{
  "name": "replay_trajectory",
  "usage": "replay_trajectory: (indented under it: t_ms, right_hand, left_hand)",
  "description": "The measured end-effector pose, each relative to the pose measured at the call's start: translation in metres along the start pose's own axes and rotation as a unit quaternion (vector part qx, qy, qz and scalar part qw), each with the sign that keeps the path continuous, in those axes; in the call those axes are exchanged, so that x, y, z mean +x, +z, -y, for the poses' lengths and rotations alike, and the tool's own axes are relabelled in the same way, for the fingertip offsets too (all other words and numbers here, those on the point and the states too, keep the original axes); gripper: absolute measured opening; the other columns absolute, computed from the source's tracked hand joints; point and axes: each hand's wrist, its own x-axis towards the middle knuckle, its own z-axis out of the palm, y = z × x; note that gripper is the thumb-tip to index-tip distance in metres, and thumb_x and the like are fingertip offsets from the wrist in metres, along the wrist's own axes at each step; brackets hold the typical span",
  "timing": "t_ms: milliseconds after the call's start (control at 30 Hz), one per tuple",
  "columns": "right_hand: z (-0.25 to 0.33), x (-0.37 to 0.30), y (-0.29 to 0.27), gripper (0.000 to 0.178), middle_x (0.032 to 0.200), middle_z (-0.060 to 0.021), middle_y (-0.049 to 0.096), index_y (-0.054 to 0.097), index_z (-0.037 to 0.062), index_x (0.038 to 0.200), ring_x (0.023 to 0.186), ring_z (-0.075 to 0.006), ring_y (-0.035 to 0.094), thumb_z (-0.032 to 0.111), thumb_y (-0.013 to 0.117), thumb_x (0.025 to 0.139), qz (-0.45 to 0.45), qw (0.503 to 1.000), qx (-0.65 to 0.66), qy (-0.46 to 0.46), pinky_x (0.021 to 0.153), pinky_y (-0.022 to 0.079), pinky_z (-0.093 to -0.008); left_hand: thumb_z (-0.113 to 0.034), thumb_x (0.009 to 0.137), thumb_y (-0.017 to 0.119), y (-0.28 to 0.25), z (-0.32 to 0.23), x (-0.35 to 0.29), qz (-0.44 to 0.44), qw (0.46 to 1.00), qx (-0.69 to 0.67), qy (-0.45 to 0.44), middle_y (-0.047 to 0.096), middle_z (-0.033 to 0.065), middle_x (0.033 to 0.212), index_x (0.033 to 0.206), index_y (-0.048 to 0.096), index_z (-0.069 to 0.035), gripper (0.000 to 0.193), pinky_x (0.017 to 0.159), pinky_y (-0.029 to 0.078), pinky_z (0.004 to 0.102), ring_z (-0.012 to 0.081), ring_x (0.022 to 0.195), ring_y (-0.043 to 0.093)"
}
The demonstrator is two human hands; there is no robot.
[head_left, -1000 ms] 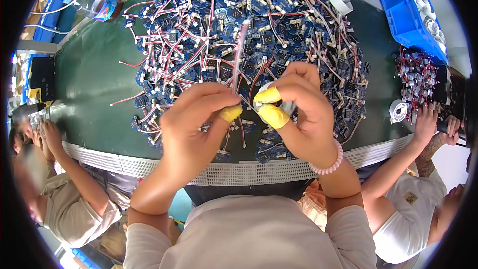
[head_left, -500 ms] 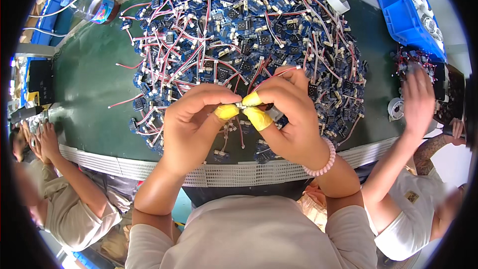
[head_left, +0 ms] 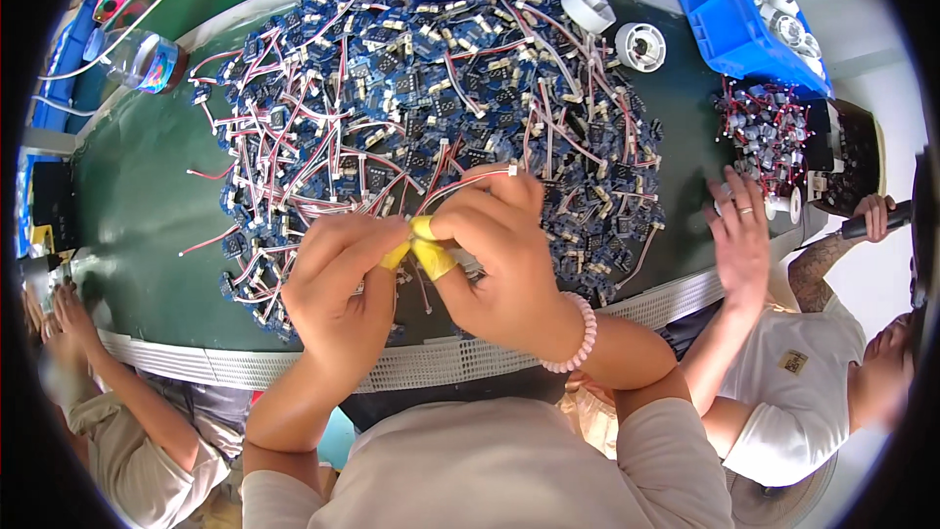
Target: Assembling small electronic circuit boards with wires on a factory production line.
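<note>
My left hand (head_left: 338,284) and my right hand (head_left: 501,260) meet fingertip to fingertip over the near side of a big pile of blue circuit boards (head_left: 431,78). Yellow wraps cover the left thumb tip and the right thumb and index tips. Both hands are closed in a pinch on the near end of a thin red-and-white cable (head_left: 460,181). Its free end, a white plug, rests by my right knuckles. The pinched end is hidden by my fingers. A greyish part shows a little under my right palm, too covered to name.
A blue bin (head_left: 729,24) of white round parts stands far right, beside a heap of small wired metal parts (head_left: 769,137). White rings (head_left: 641,46) lie behind the pile; a bottle (head_left: 142,61) stands far left. Co-workers' hands (head_left: 739,235) rest at both sides.
The view has shifted, so the table and pile appear further left and lower. My hands remain pinched together. The right co-worker's hand has come down from the heap toward the table edge.
</note>
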Motion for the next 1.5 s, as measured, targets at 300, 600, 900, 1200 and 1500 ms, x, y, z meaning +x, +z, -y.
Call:
replay_trajectory:
  t_ms: [300, 600, 900, 1200, 1500]
  right_hand:
    - [-0.009, 0.012, -0.011, 0.022, 0.087, -0.0125, 0.058, 0.059, 0.0004, 0.094, 0.086, -0.0305, 0.051, 0.000, 0.061, 0.071, -0.008, 0.985, 0.170, -0.011, 0.077, 0.041, -0.0377]
    - [-0.157, 0.039, -0.099, 0.035, 0.082, -0.0082, 0.061, 0.057, -0.0096, 0.105, 0.057, -0.0088, 0.053, -0.003, 0.069, 0.073, -0.423, 0.861, 0.098, 0.265, 0.048, 0.042, -0.0206]
    - [-0.205, 0.044, -0.134, 0.023, 0.103, -0.0246, 0.058, 0.050, -0.0148, 0.106, 0.093, -0.0339, 0.062, -0.010, 0.051, 0.083, -0.424, 0.812, 0.329, 0.228, 0.082, 0.055, -0.0360]
    - [-0.068, 0.029, -0.083, 0.025, 0.089, -0.0102, 0.066, 0.059, -0.0078, 0.109, 0.066, -0.0067, 0.054, 0.003, 0.056, 0.087, -0.314, 0.929, 0.150, 0.128, 0.056, 0.038, -0.0156]
    - [-0.008, 0.001, 0.004, 0.019, 0.075, -0.0082, 0.064, 0.067, -0.0012, 0.096, 0.061, -0.0112, 0.053, -0.003, 0.063, 0.078, 0.001, 0.957, 0.265, 0.117, 0.054, 0.039, -0.0228]
  left_hand:
    - [0.013, 0.067, 0.063, -0.030, -0.003, 0.005, -0.026, 0.998, -0.036, -0.037, 0.065, 0.0101, 0.083, 0.086, 0.067, 0.001, 0.022, 0.072, 0.048, 0.0295, 0.0201, 0.077, 0.061]
    - [0.000, 0.085, 0.053, -0.197, 0.109, -0.028, -0.256, 0.893, 0.298, -0.219, 0.065, 0.0085, 0.106, 0.112, 0.061, 0.000, 0.027, 0.081, 0.047, 0.0253, 0.0145, 0.093, 0.061]
    - [0.002, 0.061, 0.069, -0.095, 0.024, -0.021, 0.070, 0.972, 0.203, -0.094, 0.062, 0.0101, 0.088, 0.093, 0.065, -0.004, 0.033, 0.076, 0.046, 0.0362, 0.0290, 0.084, 0.058]
    - [0.004, 0.063, 0.070, -0.078, 0.023, -0.025, 0.063, 0.982, 0.154, -0.090, 0.058, 0.0073, 0.087, 0.084, 0.065, -0.003, 0.022, 0.063, 0.047, 0.0308, 0.0232, 0.079, 0.056]
    - [0.015, 0.073, 0.059, -0.038, 0.013, -0.006, 0.084, 0.937, -0.314, -0.130, 0.051, 0.0110, 0.103, 0.093, 0.062, 0.002, 0.024, 0.081, 0.047, 0.0278, 0.0168, 0.092, 0.056]
